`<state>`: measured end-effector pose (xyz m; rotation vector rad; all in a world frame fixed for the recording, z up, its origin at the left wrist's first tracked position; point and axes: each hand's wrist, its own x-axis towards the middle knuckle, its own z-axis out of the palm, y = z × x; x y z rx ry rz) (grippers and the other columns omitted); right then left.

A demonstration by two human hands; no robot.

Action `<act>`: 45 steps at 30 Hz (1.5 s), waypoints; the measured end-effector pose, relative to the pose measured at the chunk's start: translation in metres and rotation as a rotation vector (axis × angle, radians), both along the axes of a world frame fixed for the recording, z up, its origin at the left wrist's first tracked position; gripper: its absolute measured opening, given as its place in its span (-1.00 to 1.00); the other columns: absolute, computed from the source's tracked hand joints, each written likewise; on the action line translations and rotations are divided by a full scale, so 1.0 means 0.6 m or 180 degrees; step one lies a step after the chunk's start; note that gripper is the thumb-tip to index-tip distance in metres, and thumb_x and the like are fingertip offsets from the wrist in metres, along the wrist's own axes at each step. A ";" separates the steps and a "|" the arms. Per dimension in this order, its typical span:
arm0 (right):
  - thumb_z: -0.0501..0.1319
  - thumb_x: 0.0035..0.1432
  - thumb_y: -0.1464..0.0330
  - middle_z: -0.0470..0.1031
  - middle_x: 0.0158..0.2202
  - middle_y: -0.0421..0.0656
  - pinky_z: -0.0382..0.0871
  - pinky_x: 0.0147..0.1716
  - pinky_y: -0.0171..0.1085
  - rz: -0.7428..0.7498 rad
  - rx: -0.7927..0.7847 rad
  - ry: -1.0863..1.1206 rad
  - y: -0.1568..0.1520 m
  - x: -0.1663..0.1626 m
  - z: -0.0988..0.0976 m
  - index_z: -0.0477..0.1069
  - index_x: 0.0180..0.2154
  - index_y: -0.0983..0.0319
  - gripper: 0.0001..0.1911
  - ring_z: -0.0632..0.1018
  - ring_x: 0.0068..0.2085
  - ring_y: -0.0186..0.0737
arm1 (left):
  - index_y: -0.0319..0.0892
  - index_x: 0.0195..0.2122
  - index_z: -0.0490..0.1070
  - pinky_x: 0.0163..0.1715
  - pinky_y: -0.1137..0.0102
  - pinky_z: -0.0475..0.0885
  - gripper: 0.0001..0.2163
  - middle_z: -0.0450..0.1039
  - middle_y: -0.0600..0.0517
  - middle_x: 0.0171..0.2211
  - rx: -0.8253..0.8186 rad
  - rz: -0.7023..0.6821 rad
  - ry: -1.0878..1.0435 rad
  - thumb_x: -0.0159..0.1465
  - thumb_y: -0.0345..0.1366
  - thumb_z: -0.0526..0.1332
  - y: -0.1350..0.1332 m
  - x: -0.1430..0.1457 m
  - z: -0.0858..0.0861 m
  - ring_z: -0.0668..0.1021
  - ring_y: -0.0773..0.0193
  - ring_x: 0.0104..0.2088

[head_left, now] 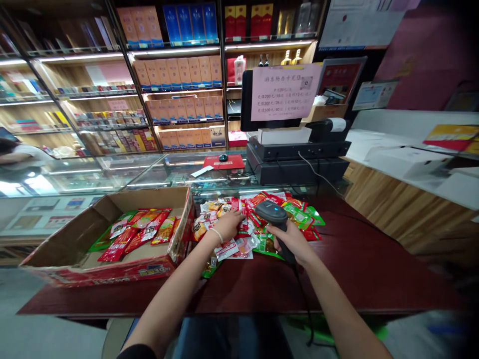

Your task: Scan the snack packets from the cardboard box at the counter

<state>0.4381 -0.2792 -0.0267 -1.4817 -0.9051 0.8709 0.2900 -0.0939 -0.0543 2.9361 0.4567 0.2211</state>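
My right hand (294,242) is wrapped round the handle of a black barcode scanner (272,212), its head over a pile of snack packets and its cable trailing down the table front. My left hand (229,225) reaches onto the same pile, fingers stretched out and touching packets; nothing is visibly lifted. Orange and white packets (209,217) lie left of it, and green packets (299,215) lie past the scanner. To the left, a cardboard box (107,274) holds several red packets (119,244) and some green ones.
Behind the pile stand a monitor with a pink paper sign (282,92) and a black cash drawer (297,172). A computer mouse (223,157) rests on a red mat. Shelves of boxed goods (179,72) line the back. Another person (22,157) is at the far left.
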 end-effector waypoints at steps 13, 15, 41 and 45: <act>0.34 0.02 0.11 0.33 -0.79 -0.30 0.20 -0.70 -0.35 0.0003 -0.0049 0.0087 0.000 0.000 -0.010 0.32 -0.38 0.18 -0.67 0.34 -0.73 -0.31 | -0.32 0.12 0.24 -0.18 0.29 0.39 -0.38 0.49 -0.28 -0.12 -0.0557 0.1434 -0.0125 0.03 -0.28 0.36 -0.004 0.009 -0.004 0.56 0.00 -0.12; 0.34 0.02 0.11 0.33 -0.79 -0.30 0.20 -0.71 -0.35 -0.0003 -0.0062 0.0070 -0.002 -0.001 -0.008 0.32 -0.38 0.18 -0.67 0.33 -0.73 -0.31 | -0.29 -0.05 0.39 -0.19 0.29 0.39 -0.59 0.53 -0.22 -0.20 -0.0682 0.1394 -0.0180 0.06 -0.29 0.32 0.002 0.007 -0.002 0.57 0.02 -0.16; 0.32 0.05 0.10 0.31 -0.73 -0.30 0.19 -0.68 -0.34 0.0322 0.0131 -0.0364 0.010 -0.072 0.046 0.34 -0.34 0.19 -0.67 0.32 -0.70 -0.33 | -0.27 -0.24 0.43 -0.34 0.40 0.50 -0.67 0.57 -0.07 -0.24 -0.3985 0.1575 -0.3677 -0.01 -0.23 0.38 -0.014 -0.059 0.053 0.58 0.29 -0.37; 0.34 0.03 0.10 0.33 -0.73 -0.30 0.19 -0.69 -0.34 0.0245 0.0084 -0.0275 0.012 -0.078 0.056 0.36 -0.30 0.20 -0.66 0.33 -0.70 -0.32 | -0.24 -0.21 0.41 -0.27 0.34 0.52 -0.68 0.57 -0.09 -0.23 -0.3643 0.1256 -0.3303 0.09 -0.15 0.32 -0.019 -0.089 0.097 0.61 0.22 -0.31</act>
